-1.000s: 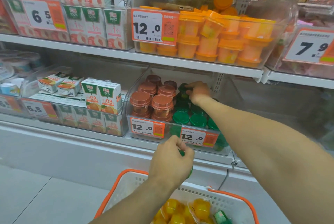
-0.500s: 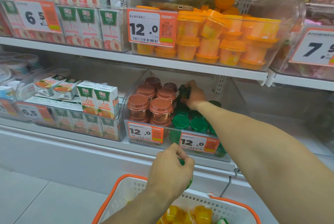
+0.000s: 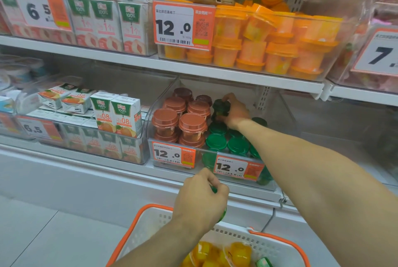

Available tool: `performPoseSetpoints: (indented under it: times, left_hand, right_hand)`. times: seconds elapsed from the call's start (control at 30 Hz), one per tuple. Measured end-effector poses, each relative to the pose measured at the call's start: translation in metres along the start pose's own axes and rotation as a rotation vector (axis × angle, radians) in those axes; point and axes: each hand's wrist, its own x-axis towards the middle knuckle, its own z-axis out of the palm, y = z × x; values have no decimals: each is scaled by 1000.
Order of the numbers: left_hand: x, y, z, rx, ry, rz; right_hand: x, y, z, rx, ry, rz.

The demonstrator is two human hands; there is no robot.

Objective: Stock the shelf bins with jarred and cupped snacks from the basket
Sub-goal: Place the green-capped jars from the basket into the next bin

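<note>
Now, with your right hand gripping a green cup at the bin's back, seat it beneath your fingers, then bring forward the cup your left hand clasps.

- Green cup in left hand: mostly hidden by fingers, only slivers show.
- Basket: cut off by bottom edge; yellow packs inside partly out of frame.
- Dark green cup held by right hand: blurred, label unreadable.
- Price tag at right: cut by edge, only "7" shows.
- Small print on tags: too small to read.
</note>
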Motion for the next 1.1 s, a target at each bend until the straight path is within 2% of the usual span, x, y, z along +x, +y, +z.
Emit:
performPoseSetpoints:
  times: [0.2,0.33,0.43,0.5,0.57,0.63,0.7,0.73,0.8,0.87,0.97,1.03,1.1]
  left_hand:
    - [-2,1,-2,2,-13,7]
    - [-2,4,-4,-27,-23,9]
    - [2,10,-11,-238,-45,-110]
    - [5,15,-16,-459,-85,-254]
    - [5,19,-19,-632,-136,-366]
    - [1,24,-23,-754,-162,-388]
    - [-1,28,-23,-795,-206,-326]
    - [-3,30,-23,-784,-231,-289]
    - [-9,34,-24,-753,-269,-240]
    - [-15,38,-24,-787,-292,-212]
    - [-24,44,-29,-935,-284,-222]
    - [-26,46,-32,-1000,-305,-243]
    - [-28,49,-31,-1041,-360,-261]
  right_hand:
    - [-3,5,-10,106,-57,27]
    - [-15,1,-34,161,66,129]
    - [-42,-11,-56,196,150,108]
    - [-76,-27,-72,284,41,58]
    - [-119,-42,-90,388,-173,-55]
    - [-157,-47,-106,454,-439,-195]
    - [-187,-46,-115,400,-647,-271]
    - [-198,-43,-114,345,-662,-300]
    - [-214,-38,-108,330,-562,-330]
    - [-222,-32,-103,422,-472,-297]
    - [-227,-21,-108,698,-379,-97]
    - [-230,-16,-111,1003,-410,51]
    - [-234,-15,-114,1179,-451,117]
